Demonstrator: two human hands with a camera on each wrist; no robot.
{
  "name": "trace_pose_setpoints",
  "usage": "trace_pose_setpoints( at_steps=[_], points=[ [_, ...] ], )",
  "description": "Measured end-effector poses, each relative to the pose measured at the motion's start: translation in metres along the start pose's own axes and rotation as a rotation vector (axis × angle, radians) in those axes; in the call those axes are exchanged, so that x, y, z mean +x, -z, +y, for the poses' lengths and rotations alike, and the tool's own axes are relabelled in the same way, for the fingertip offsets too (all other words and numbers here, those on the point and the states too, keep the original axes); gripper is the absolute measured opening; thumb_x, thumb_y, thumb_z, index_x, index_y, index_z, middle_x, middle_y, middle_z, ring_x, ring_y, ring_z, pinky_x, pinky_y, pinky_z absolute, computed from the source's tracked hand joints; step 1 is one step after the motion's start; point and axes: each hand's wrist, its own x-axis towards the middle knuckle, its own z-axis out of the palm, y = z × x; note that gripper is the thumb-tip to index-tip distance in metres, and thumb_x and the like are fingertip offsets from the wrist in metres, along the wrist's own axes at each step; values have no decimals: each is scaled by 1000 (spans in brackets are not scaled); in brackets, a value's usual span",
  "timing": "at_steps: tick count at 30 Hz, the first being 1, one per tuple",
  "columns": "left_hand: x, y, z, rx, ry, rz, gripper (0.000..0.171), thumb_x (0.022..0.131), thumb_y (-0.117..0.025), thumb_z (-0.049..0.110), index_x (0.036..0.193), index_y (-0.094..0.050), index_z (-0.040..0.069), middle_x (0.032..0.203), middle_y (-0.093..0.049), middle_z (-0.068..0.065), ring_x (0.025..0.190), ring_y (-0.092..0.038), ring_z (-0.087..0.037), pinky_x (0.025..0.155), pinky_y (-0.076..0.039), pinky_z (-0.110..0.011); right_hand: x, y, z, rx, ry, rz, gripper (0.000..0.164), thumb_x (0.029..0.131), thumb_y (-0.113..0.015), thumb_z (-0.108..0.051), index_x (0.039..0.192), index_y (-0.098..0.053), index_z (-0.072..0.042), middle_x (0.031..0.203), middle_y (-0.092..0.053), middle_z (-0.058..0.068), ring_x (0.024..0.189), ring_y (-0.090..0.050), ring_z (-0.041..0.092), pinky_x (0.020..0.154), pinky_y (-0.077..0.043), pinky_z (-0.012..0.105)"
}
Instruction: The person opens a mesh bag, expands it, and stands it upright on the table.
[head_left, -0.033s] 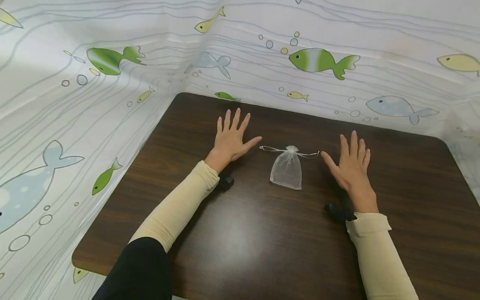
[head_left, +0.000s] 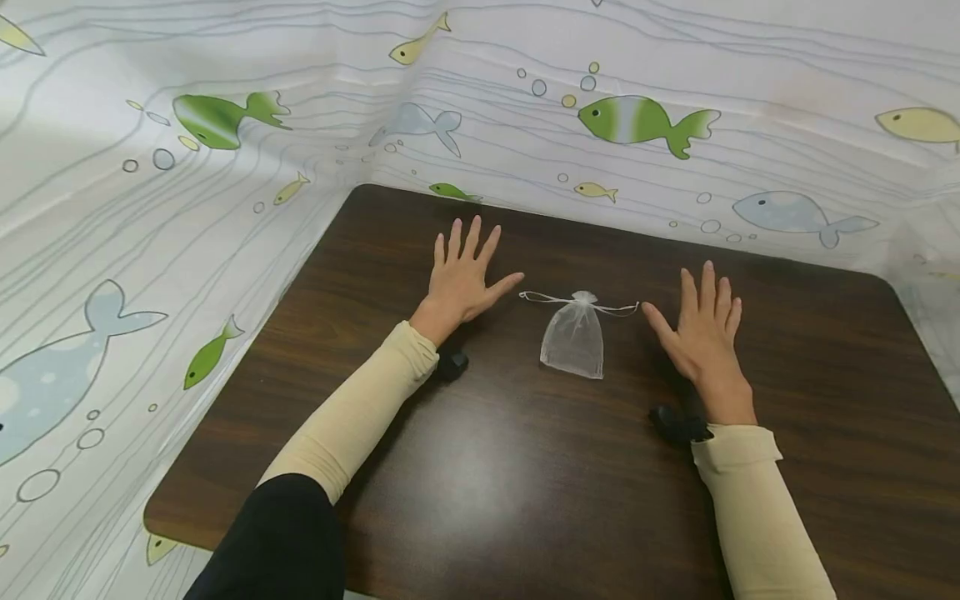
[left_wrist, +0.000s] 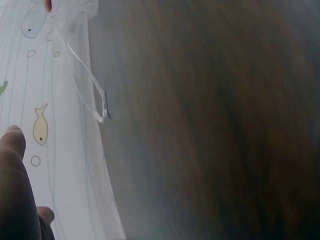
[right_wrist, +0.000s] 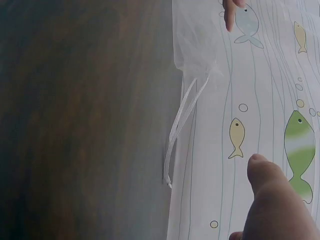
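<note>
A small white sheer drawstring pouch (head_left: 573, 340) lies flat on the dark wooden table (head_left: 525, 475), its neck gathered and a cord loop stretching out to each side. To its left, my left hand (head_left: 460, 283) has its fingers straight and spread, the thumb pointing at the nearer cord end without touching it. My right hand (head_left: 703, 342) lies on the other side, fingers extended, thumb tip close to the right cord end. Both hands hold nothing. In the left wrist view one cord loop (left_wrist: 95, 95) shows; in the right wrist view, the other cord (right_wrist: 180, 125) and a thumb (right_wrist: 275, 195).
White cloth (head_left: 510, 108) printed with fish surrounds the table at the back and left. A black wrist device (head_left: 452, 365) sits by the left wrist, another black device (head_left: 678, 423) by the right. Light glares off the table's front middle.
</note>
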Motion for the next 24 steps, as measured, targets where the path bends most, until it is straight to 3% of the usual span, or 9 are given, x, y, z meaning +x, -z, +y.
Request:
trace_pose_setpoints(
  at_steps=[6, 8, 10, 12, 14, 15, 16, 18, 24],
  points=[
    [2, -1, 2, 3, 3, -13, 92, 101, -32, 78, 169, 0, 26, 177, 8, -8, 164, 10, -34, 130, 6, -58, 5, -3, 3, -17, -21, -18, 102, 101, -28, -77, 167, 3, -7, 172, 25, 17, 158, 17, 52, 121, 15, 71],
    [1, -3, 5, -19, -4, 8, 90, 102, -33, 74, 169, -3, 24, 177, 3, -9, 164, 5, -34, 130, 2, -58, 5, -6, 1, -4, -21, -2, 98, 103, -30, -73, 167, -2, -4, 173, 16, 22, 158, 7, 54, 122, 10, 72],
    [-1, -4, 12, -52, -30, 55, 82, 106, -37, 66, 169, -14, 18, 176, -12, -12, 163, -12, -36, 130, -11, -57, 5, -8, -3, 26, -2, 47, 87, 107, -36, -63, 165, -16, -2, 173, -5, 28, 156, -10, 54, 121, -2, 73],
    [-4, -6, 23, -113, -77, 117, 67, 109, -43, 55, 161, -37, 12, 165, -38, -14, 151, -39, -34, 121, -35, -52, 3, -12, -9, 70, 30, 116, 68, 109, -44, -50, 156, -40, -1, 161, -36, 29, 144, -35, 52, 116, -19, 70],
    [-9, -9, 37, -190, -124, 160, 47, 110, -48, 43, 141, -60, 10, 139, -63, -11, 121, -63, -29, 96, -55, -44, 2, -17, -18, 124, 76, 172, 48, 109, -50, -37, 138, -59, 0, 139, -59, 26, 125, -53, 47, 107, -34, 64],
    [-12, -11, 44, -230, -142, 168, 38, 110, -49, 39, 130, -66, 11, 123, -69, -8, 105, -68, -26, 82, -58, -40, 1, -20, -22, 154, 98, 192, 40, 109, -52, -33, 128, -66, -1, 128, -66, 24, 116, -59, 43, 101, -40, 61],
    [-14, -13, 50, -269, -154, 172, 33, 110, -50, 37, 119, -70, 12, 108, -71, -5, 90, -68, -22, 68, -56, -37, 1, -23, -27, 184, 117, 202, 35, 108, -53, -30, 120, -70, -2, 118, -70, 22, 107, -63, 40, 95, -44, 57],
    [-18, -18, 64, -347, -153, 159, 29, 110, -52, 36, 106, -72, 15, 89, -69, 1, 71, -63, -16, 56, -48, -31, 0, -30, -35, 235, 133, 193, 32, 108, -55, -29, 112, -73, -3, 107, -73, 19, 96, -66, 35, 88, -49, 52],
    [-29, -37, 90, -473, -115, 91, 32, 108, -54, 41, 109, -75, 16, 85, -68, 5, 66, -56, -8, 56, -40, -25, -10, -47, -54, 285, 98, 76, 35, 107, -58, -36, 117, -74, -6, 112, -75, 16, 99, -69, 32, 88, -53, 50]
  ],
)
